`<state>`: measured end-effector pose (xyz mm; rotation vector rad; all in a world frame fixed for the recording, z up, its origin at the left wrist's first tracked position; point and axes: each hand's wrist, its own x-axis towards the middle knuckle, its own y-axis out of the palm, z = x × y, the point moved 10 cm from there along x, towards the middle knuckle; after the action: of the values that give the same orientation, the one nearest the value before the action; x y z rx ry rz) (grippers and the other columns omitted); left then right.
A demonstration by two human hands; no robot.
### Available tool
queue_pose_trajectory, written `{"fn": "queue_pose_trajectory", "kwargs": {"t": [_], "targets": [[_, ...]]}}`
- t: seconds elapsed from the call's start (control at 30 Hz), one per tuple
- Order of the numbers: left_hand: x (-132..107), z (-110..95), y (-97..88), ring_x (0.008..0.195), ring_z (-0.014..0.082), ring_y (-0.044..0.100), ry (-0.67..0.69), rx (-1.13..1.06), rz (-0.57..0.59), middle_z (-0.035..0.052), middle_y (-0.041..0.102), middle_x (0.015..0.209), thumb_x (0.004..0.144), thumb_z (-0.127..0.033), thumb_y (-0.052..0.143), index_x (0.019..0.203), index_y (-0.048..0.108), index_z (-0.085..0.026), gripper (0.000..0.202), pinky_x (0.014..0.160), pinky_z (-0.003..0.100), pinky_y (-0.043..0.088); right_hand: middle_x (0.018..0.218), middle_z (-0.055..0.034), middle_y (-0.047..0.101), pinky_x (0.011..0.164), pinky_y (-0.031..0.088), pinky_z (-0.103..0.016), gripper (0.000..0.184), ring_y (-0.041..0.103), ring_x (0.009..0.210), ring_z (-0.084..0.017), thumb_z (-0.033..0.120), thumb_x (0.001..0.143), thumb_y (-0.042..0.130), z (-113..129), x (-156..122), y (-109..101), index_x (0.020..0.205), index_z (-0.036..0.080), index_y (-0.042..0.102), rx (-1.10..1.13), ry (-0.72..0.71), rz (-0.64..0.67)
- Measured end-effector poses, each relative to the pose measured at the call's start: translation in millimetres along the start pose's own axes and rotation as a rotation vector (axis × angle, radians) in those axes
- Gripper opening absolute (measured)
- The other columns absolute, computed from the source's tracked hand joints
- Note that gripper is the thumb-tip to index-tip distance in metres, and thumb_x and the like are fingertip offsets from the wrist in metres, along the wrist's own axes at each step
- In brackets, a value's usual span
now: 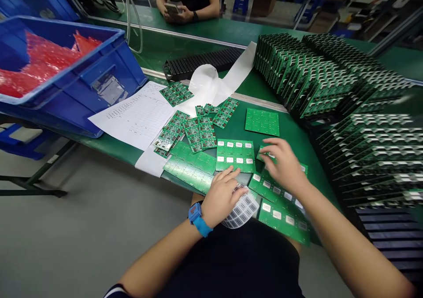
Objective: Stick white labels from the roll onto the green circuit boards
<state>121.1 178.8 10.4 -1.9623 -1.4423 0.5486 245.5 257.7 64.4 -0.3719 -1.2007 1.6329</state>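
My left hand (222, 195), with a blue watch on the wrist, rests on a curled sheet of small white labels (243, 210) at the table's near edge; its fingertips touch a green circuit panel with white labels (235, 156). My right hand (282, 163) lies fingers down over a small green board (264, 153) just right of that panel; whether it grips the board I cannot make out. More labelled green panels (280, 205) lie under my right forearm.
Loose small boards (198, 130) and a plain green panel (262, 121) lie further back, beside a printed paper sheet (139, 115). Racks of upright boards (330, 78) fill the right. A blue bin with red bags (66, 64) stands left. A person sits across holding a phone (172, 9).
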Motion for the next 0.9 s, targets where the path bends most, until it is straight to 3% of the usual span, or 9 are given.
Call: {"fn": "queue_pose_trajectory", "kwargs": {"t": [0.07,0.13,0.23,0.37,0.47,0.57,0.67,0.77,0.9], "targets": [[1.0,-0.7,1.3,0.129,0.0290,0.034,0.005,-0.004,-0.004,0.0077,0.049,0.133,0.089,-0.038,0.046,0.070,0.057,-0.017,0.030,0.101,0.051,0.031,0.111,-0.0113,0.053,0.085,0.045,-0.038,0.013,0.051,0.105,-0.023,0.026,0.084,0.049,-11.7,-27.4,-34.7,0.094,0.020,0.056,-0.032,0.130,-0.163],[3.5,-3.4,3.3,0.129,0.0290,0.034,0.024,-0.009,-0.017,0.0079,0.049,0.134,0.089,-0.038,0.046,0.070,0.057,-0.017,0.030,0.101,0.051,0.031,0.111,-0.0114,0.056,0.087,0.045,-0.042,0.024,0.052,0.106,-0.025,0.035,0.084,0.051,-16.1,-60.7,-40.4,0.103,0.021,0.055,-0.120,0.221,-0.119],[7.3,-10.1,3.2,0.127,0.0267,0.038,0.058,-0.058,-0.058,0.0084,0.054,0.129,0.088,-0.034,0.048,0.078,0.060,-0.017,0.023,0.102,0.048,0.032,0.137,-0.0168,0.038,0.098,0.033,-0.055,0.058,0.034,0.126,-0.035,0.050,0.080,0.051,-11.6,-107.5,-9.6,0.127,0.018,0.044,-0.333,0.224,0.106],[-3.6,-16.1,-19.4,0.119,0.0212,0.047,0.114,-0.191,-0.187,0.0083,0.061,0.118,0.088,-0.026,0.049,0.095,0.060,-0.018,0.015,0.100,0.041,0.038,0.148,-0.0113,0.021,0.103,0.014,-0.062,0.059,0.015,0.135,-0.034,0.050,0.086,0.040,-20.4,-133.4,23.4,0.138,0.024,0.031,-0.526,0.132,0.226],[-24.2,-21.0,-24.8,0.119,0.0215,0.047,0.201,-0.166,-0.085,0.0073,0.062,0.117,0.087,-0.026,0.051,0.085,0.059,-0.018,0.012,0.101,0.041,0.038,0.146,-0.0092,0.029,0.104,0.010,-0.062,0.057,0.019,0.134,-0.032,0.050,0.087,0.038,-42.9,-128.6,19.0,0.138,0.023,0.031,-0.574,0.079,0.247],[-48.1,-25.2,-0.8,0.129,0.0253,0.035,0.285,-0.009,0.204,0.0042,0.054,0.129,0.087,-0.031,0.051,0.077,0.060,-0.019,0.018,0.108,0.047,0.028,0.138,-0.0121,0.041,0.105,0.012,-0.061,0.055,0.024,0.132,-0.033,0.048,0.087,0.041,-57.4,-117.3,-6.8,0.131,0.016,0.042,-0.596,0.100,0.134],[-59.8,-26.0,17.9,0.135,0.0268,0.024,0.303,0.116,0.305,0.0032,0.041,0.140,0.089,-0.035,0.048,0.074,0.061,-0.018,0.026,0.111,0.048,0.020,0.128,-0.0145,0.050,0.106,0.021,-0.055,0.044,0.034,0.127,-0.031,0.041,0.086,0.045,-47.6,-101.3,-21.4,0.119,0.013,0.053,-0.520,0.081,0.032],[-58.7,-28.1,25.5,0.136,0.0255,0.022,0.293,0.180,0.292,0.0025,0.037,0.142,0.090,-0.037,0.045,0.074,0.061,-0.017,0.030,0.112,0.045,0.018,0.125,-0.0128,0.054,0.105,0.030,-0.048,0.036,0.044,0.121,-0.026,0.034,0.086,0.048,-21.0,-72.9,-12.4,0.115,0.015,0.056,-0.376,-0.035,0.055],[-59.7,-28.0,22.7,0.135,0.0249,0.024,0.284,0.219,0.269,0.0021,0.041,0.140,0.090,-0.037,0.045,0.075,0.061,-0.017,0.030,0.112,0.044,0.019,0.136,-0.0103,0.044,0.106,0.032,-0.043,0.042,0.037,0.127,-0.024,0.026,0.082,0.053,13.6,-30.2,30.4,0.123,0.017,0.050,-0.272,-0.249,0.316]]}}
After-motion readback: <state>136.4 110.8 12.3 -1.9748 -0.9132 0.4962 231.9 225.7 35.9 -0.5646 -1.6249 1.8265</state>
